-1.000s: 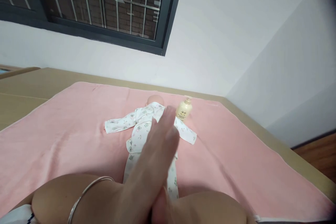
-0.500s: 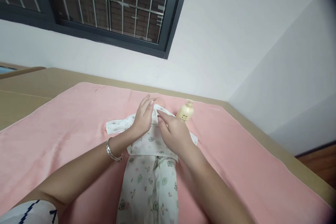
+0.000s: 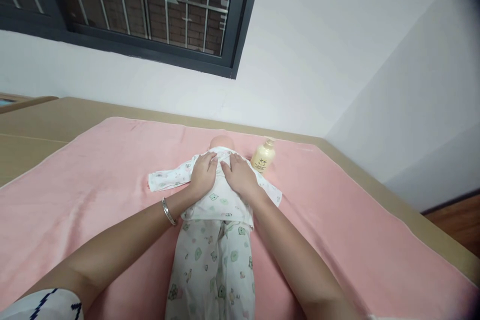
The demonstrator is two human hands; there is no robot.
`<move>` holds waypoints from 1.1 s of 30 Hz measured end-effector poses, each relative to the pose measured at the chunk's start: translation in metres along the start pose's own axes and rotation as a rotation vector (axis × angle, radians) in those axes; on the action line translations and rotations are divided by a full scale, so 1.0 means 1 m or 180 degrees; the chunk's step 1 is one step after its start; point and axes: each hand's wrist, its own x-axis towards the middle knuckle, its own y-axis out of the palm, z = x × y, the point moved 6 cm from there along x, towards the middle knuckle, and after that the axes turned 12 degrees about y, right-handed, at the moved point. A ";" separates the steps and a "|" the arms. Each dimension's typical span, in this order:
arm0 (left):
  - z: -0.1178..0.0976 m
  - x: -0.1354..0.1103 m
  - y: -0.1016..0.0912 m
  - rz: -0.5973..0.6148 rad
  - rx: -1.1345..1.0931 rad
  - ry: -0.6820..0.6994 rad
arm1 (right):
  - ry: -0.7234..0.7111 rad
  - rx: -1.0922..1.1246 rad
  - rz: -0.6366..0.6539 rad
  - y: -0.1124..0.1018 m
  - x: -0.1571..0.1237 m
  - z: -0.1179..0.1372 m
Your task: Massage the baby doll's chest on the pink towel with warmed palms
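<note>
A baby doll in a white printed top (image 3: 219, 205) and matching trousers (image 3: 210, 270) lies stretched out, its arms spread to the sides. Only the smooth, bare crown of the doll's head (image 3: 222, 141) shows past the collar. My left hand (image 3: 204, 174) rests flat on the upper left of the top, fingers extended toward the head. Beside it, my right hand (image 3: 242, 175) lies flat on the upper right side, thumb pointing inward. Neither hand grips anything. A pale yellow pump bottle (image 3: 263, 156) stands just beyond the doll's right sleeve.
Beneath the doll is a pink blanket (image 3: 337, 220), wrinkled in places, over a tan surface (image 3: 37, 125). A white wall (image 3: 292, 60) rises behind, with a dark-framed barred window (image 3: 150, 5) at the upper left. Brown wood (image 3: 455, 225) shows at the right edge.
Both hands, which were raised with palms turned toward each other above the doll, have come down and now lie flat on its top. The doll's head shows more clearly.
</note>
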 end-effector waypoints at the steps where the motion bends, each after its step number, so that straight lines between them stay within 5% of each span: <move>1: 0.000 -0.001 -0.001 -0.0041 -0.0020 0.0003 | 0.0059 -0.0141 -0.0075 -0.001 -0.006 0.005; 5: 0.000 -0.002 -0.003 -0.0125 -0.0189 0.0048 | -0.0739 -0.0306 -0.0084 0.003 -0.029 0.037; 8: 0.000 -0.003 -0.004 -0.0161 -0.0203 -0.0019 | -0.1172 -0.0024 0.0133 0.006 -0.024 0.038; 12: -0.002 -0.003 -0.003 -0.0088 -0.0032 0.0052 | -0.0545 0.0176 0.0036 0.001 0.000 0.012; 16: 0.000 -0.004 -0.003 -0.0056 0.0030 0.0040 | -0.0016 -0.0297 -0.0424 -0.003 -0.013 0.012; 20: 0.002 -0.005 -0.005 -0.0119 -0.0105 -0.0005 | -0.0625 -0.0602 -0.0268 0.005 -0.035 0.040; 24: 0.002 -0.005 -0.005 -0.0118 -0.0106 0.0032 | -0.1021 -0.0111 0.0024 0.005 -0.026 0.036; 33: -0.002 -0.005 0.000 0.0123 0.0498 0.0196 | -0.0420 0.0279 0.0141 0.009 0.005 0.002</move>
